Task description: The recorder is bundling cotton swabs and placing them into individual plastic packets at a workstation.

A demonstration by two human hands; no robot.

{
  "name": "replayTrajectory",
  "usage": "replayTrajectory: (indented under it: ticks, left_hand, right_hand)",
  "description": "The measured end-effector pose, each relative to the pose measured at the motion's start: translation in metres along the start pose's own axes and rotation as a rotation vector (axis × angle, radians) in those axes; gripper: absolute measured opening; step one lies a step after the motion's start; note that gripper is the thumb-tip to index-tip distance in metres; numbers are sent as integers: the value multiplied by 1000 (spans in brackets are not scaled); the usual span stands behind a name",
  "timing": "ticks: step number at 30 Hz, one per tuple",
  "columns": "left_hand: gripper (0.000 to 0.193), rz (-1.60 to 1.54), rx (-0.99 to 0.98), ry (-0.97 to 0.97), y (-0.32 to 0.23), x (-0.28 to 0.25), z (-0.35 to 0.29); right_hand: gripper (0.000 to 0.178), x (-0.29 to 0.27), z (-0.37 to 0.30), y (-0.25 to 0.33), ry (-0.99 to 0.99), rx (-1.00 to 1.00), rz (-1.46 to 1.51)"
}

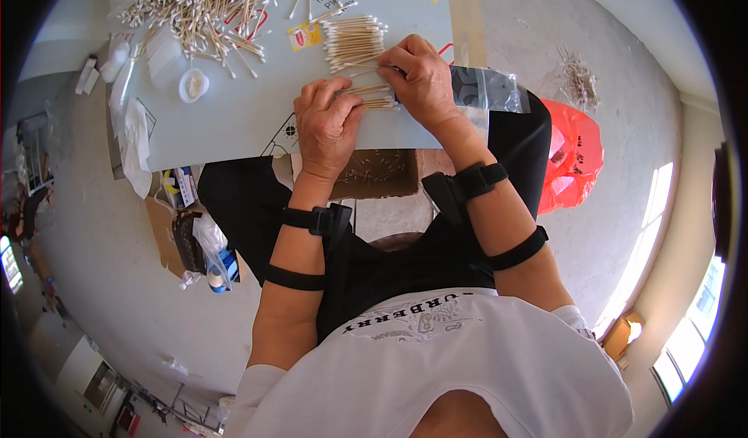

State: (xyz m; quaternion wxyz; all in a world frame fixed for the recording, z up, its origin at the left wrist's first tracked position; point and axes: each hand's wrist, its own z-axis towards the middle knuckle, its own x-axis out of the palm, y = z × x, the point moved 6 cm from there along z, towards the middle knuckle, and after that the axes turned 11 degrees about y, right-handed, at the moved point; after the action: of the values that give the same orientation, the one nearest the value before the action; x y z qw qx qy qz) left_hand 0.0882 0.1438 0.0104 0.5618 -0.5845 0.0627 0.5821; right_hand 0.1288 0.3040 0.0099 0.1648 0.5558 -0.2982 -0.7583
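Between my two hands lies a small row of cotton swabs [375,98], side by side on the grey tabletop [249,119]. The fingers of my left hand [327,123] are bent closed around the left ends of these swabs. My right hand [425,78] pinches at a swab at the upper right of the row; its fingertips are partly hidden. Just beyond, a larger neat row of cotton swabs [354,41] lies with tips lined up. A loose, tangled heap of cotton swabs [206,10] covers the far left of the table.
A small round white tub [193,85] stands left of my hands. Yellow printed cards [304,36] lie by the heap. Clear plastic bags [502,91] rest at the table's right edge. Below are an open cardboard box [378,175] and a red bag [575,158].
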Motion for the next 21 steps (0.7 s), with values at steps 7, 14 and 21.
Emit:
replayTrajectory:
  ticks: [7, 14, 21]
  left_hand:
    - [29, -23, -82, -26, -2, -4, 1]
    - [35, 71, -21, 32, -3, -1, 0]
    - [30, 56, -13, 39, -3, 0, 0]
  right_hand:
    - [8, 4, -8, 6, 66, -8, 27]
    - [11, 7, -7, 11, 93, -19, 127]
    - [10, 3, 15, 14, 19, -131, -55]
